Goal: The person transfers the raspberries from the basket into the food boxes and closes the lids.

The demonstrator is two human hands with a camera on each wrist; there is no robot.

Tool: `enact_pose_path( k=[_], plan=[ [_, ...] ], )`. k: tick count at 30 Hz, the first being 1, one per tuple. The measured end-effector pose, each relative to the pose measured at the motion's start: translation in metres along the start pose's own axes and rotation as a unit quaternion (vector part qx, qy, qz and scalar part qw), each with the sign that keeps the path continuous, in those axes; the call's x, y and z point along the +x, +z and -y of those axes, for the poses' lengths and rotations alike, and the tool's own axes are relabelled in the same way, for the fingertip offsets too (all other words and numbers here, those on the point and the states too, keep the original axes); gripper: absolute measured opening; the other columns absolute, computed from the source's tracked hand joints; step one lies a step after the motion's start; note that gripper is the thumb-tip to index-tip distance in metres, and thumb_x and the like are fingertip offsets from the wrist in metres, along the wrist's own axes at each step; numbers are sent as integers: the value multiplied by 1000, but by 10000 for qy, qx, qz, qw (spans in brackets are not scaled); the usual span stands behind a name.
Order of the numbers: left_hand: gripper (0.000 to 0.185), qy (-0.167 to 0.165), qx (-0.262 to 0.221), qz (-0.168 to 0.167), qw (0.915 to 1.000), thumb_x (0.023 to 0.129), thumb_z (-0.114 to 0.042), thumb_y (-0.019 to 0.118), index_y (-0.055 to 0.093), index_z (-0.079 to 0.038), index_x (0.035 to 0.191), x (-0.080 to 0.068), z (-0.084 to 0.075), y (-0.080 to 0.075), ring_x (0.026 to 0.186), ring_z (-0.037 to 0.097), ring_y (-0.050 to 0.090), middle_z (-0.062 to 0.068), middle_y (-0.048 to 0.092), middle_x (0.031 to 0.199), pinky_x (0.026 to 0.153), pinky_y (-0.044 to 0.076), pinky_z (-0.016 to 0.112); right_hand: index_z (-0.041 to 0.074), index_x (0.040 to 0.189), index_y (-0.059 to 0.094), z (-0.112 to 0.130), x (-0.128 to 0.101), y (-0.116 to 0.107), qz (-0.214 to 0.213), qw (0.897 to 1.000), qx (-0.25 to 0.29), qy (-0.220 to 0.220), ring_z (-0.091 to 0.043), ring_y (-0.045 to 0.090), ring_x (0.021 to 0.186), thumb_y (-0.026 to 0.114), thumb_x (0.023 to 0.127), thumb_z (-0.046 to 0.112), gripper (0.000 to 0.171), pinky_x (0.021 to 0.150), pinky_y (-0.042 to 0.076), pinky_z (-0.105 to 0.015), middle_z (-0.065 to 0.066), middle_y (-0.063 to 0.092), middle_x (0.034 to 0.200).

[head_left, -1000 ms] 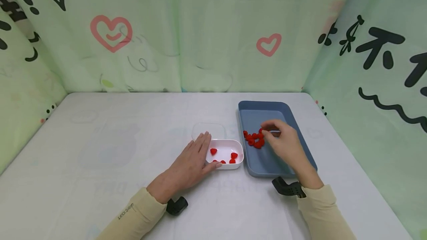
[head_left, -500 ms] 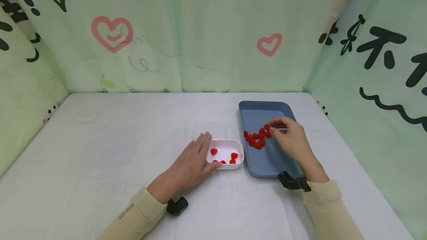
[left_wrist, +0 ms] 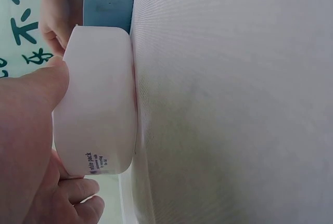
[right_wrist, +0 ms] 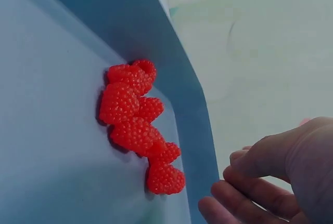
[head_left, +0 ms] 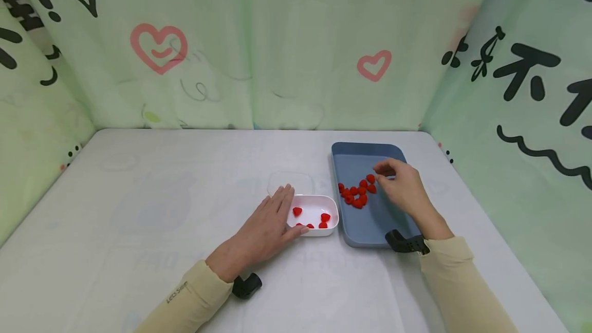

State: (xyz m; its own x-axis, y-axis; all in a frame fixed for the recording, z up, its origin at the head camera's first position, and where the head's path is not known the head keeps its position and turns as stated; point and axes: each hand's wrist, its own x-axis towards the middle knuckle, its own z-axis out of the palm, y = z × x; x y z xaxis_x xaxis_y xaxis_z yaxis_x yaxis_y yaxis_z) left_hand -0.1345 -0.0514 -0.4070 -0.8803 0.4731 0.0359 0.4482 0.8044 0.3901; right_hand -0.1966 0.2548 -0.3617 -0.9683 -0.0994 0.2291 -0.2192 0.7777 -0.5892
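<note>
My left hand (head_left: pixel 259 235) holds the left end of a small white plastic box (head_left: pixel 336 215), its thumb over the near rim and its long fingers along the left side. In the left wrist view printed text shows on the box wall (left_wrist: pixel 99 99). Several red raspberries (head_left: pixel 326 217) lie in the box. More raspberries (right_wrist: pixel 136 134) sit in an uneven row inside a blue-grey tray (head_left: pixel 365 230). Over the tray's right side hangs my right hand (head_left: pixel 401 189), fingers loosely bent beside the rightmost raspberry (head_left: pixel 370 178); nothing shows between thumb and fingers in the right wrist view.
A clear lid (head_left: pixel 291 181) lies flat behind the box, hard to see against the white tablecloth (head_left: pixel 162 194). The tray stands close to the box's right end. A printed green curtain (head_left: pixel 277 55) borders the table at the back and sides.
Raspberries now lie farther right in the tray. My right hand moved right with a raspberry, then let it go and drew slightly away. The left hand stays on the box.
</note>
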Motion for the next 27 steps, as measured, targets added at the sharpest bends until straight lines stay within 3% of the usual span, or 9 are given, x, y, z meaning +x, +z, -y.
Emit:
enact_pose_path(
  k=[9, 27],
  plan=[
    [89, -60, 124, 68, 9999, 96, -58, 51, 19, -1, 157, 0, -1, 0, 154, 29, 19, 13, 22, 165, 123, 24, 50, -7, 111, 65, -7, 12, 6, 336, 9990, -154, 233, -39, 64, 101, 60, 93, 2, 20, 84, 54, -50, -26, 68, 108],
    [88, -52, 18, 27, 10000, 97, -55, 54, 19, -1, 157, 0, 0, 0, 153, 29, 21, 13, 24, 164, 123, 23, 49, -8, 108, 65, -15, 33, 20, 664, 9941, -610, 605, -37, 63, 95, 62, 92, 3, 20, 83, 55, -49, -27, 67, 107]
  ],
)
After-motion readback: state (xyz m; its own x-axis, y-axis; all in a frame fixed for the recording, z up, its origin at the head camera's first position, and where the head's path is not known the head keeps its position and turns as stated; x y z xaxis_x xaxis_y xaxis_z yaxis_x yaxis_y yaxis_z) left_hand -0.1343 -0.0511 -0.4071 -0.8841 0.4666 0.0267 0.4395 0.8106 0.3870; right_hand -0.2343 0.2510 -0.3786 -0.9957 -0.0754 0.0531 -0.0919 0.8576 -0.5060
